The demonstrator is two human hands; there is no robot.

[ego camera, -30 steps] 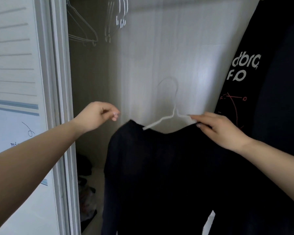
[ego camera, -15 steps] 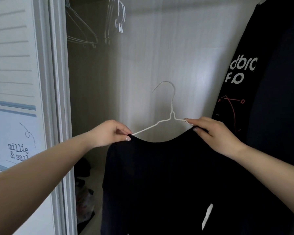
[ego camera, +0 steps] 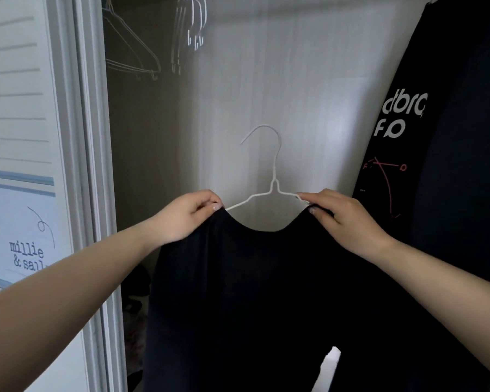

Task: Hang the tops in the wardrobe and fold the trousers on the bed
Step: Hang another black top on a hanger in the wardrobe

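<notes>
1. Head view, looking into an open wardrobe [ego camera: 294, 80] with a pale back wall; its door frame [ego camera: 88, 165] stands at the left.
2. Contents of the wardrobe: several empty wire hangers [ego camera: 156, 38] hang at the far upper left, and a dark printed T-shirt [ego camera: 402, 137] with white lettering and red line art hangs at the right edge. Dark items lie low on the wardrobe floor at the left; what they are cannot be told.
3. A black top [ego camera: 252, 292] is held in front of the wardrobe opening, at the near centre of the scene, on a white wire hanger [ego camera: 275, 188]. It is not on the rail.
4. Orientation: the hanger's shoulder bar runs left to right, sloping slightly down to the left; its hook stands upright, with the open end curling to the left. The top hangs straight down from the hanger, its long axis vertical and its neckline uppermost.
5. Left hand [ego camera: 190, 216]: fingers curled, pinching the top's left shoulder edge where it meets the hanger wire.
6. Right hand [ego camera: 343, 219]: fingers curled over the right shoulder, pinching fabric and wire together at the hanger's right arm.
7. A white panel [ego camera: 17, 222] printed with "millie & sal…" lies at the far left.
</notes>
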